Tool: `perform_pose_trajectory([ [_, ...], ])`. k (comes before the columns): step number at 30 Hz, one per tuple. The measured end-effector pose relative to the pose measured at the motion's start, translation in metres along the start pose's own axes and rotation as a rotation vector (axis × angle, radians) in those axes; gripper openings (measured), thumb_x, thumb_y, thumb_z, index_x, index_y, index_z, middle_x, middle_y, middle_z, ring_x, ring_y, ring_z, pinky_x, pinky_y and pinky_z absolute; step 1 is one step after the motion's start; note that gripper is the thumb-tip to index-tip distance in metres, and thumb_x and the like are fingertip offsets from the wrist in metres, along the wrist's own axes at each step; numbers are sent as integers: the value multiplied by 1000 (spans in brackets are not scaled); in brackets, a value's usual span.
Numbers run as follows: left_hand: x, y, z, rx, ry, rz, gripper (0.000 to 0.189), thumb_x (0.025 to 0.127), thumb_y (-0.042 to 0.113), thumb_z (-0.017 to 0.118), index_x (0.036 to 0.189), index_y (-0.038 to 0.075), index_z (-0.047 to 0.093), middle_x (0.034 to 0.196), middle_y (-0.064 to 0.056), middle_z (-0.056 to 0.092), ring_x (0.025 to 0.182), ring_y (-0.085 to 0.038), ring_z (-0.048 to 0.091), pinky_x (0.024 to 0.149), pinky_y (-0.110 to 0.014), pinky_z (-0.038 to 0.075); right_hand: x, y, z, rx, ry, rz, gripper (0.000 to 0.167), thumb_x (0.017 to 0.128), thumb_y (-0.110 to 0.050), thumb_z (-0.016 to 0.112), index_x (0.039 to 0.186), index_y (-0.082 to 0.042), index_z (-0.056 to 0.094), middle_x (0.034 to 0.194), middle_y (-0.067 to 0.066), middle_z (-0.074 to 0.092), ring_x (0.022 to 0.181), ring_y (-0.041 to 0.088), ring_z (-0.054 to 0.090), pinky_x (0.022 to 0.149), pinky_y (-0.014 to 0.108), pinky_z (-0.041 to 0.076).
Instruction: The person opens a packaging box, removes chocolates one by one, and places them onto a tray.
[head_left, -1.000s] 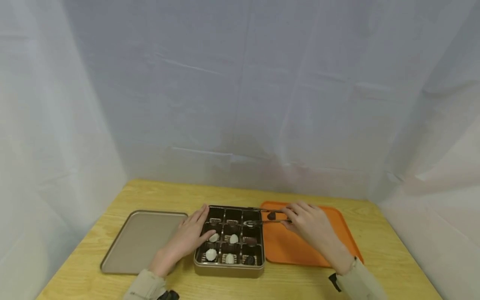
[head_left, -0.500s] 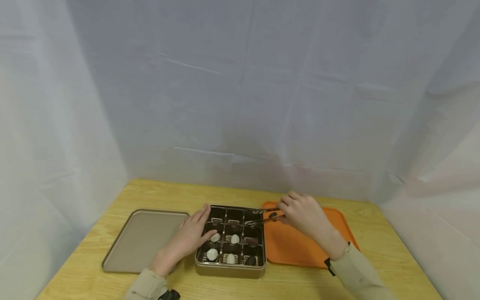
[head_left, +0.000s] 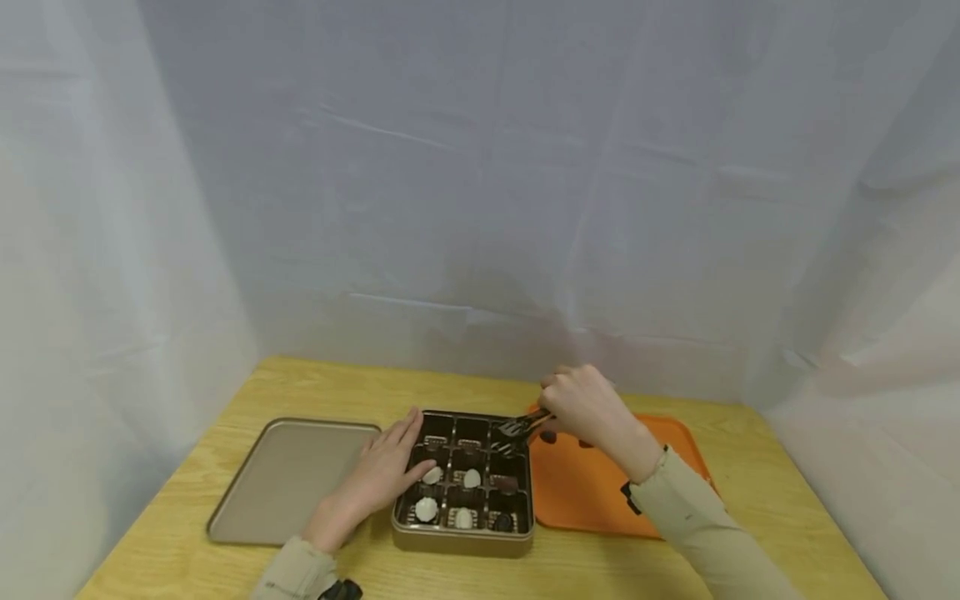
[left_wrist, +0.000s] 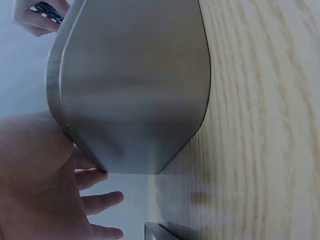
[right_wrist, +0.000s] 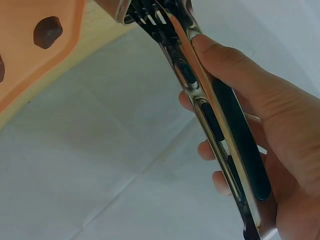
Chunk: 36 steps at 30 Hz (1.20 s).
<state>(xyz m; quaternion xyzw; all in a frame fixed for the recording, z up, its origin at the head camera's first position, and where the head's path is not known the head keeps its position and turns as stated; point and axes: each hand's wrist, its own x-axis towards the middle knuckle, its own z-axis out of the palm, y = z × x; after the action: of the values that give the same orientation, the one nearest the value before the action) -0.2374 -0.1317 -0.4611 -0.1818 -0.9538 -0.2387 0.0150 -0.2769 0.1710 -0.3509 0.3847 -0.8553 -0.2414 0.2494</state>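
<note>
A square metal box point(head_left: 461, 546) holds a dark plastic insert divided into compartments. White chocolates point(head_left: 426, 509) and dark chocolates point(head_left: 503, 522) lie in its front and middle rows. My left hand point(head_left: 378, 479) rests along the box's left rim, fingers extended; the left wrist view shows the palm beside the metal wall point(left_wrist: 130, 90). With its thumb and fingers, my right hand point(head_left: 592, 412) grips metal tongs point(right_wrist: 220, 115) with dark handle grips. The tongs' slotted heads point(head_left: 513, 435) point down into the back right compartment; I cannot tell whether anything is between them.
Right of the box lies an orange tray point(head_left: 600, 500), partly under my right arm. Dark chocolates point(right_wrist: 48, 32) sit on it. A flat metal lid point(head_left: 292, 475) lies to the left on the wooden table point(head_left: 480, 387). White sheeting point(head_left: 480, 208) hangs behind and at both sides.
My right hand has moved left and farther back, tilting the tongs more steeply down into the back right compartment. The tongs' two heads have come closer together. The left hand stays at the rim.
</note>
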Motion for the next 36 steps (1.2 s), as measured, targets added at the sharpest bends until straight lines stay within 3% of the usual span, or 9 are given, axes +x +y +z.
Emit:
perform_pose_trajectory([
  [6,0,0,-1,8,11,-4,76,101,35,62,157,-4,28,165,-21,23,144,-50,32,114,-72,23,7,-4,5,24,-11,-13,32,70,-53,87,66,-24,73,66,-6,60,56,11,54,43,20,39],
  [13,3,-1,2,15,6,-4,77,102,37,61,157,-3,28,165,-20,22,144,-49,32,115,-71,22,1,-7,4,-25,-17,-9,26,76,-45,85,70,-24,73,70,-6,61,63,12,56,46,20,41],
  [18,2,-3,2,14,17,-4,76,101,36,62,157,-5,29,164,-21,24,143,-50,33,115,-72,23,-13,-1,5,-4,74,28,24,75,-48,85,76,-25,77,74,-7,63,68,11,59,50,19,48],
  [28,1,-3,-1,11,18,6,75,101,36,62,156,-6,30,164,-22,24,143,-50,33,115,-71,23,-51,-4,29,115,321,81,24,73,-39,90,86,-19,82,81,-5,69,72,14,64,54,24,53],
  [36,1,-3,0,14,12,8,76,102,37,61,156,-5,29,164,-21,24,144,-50,33,115,-71,23,-75,-18,45,205,406,165,25,73,-35,89,89,-16,82,83,-2,72,73,16,64,53,27,54],
])
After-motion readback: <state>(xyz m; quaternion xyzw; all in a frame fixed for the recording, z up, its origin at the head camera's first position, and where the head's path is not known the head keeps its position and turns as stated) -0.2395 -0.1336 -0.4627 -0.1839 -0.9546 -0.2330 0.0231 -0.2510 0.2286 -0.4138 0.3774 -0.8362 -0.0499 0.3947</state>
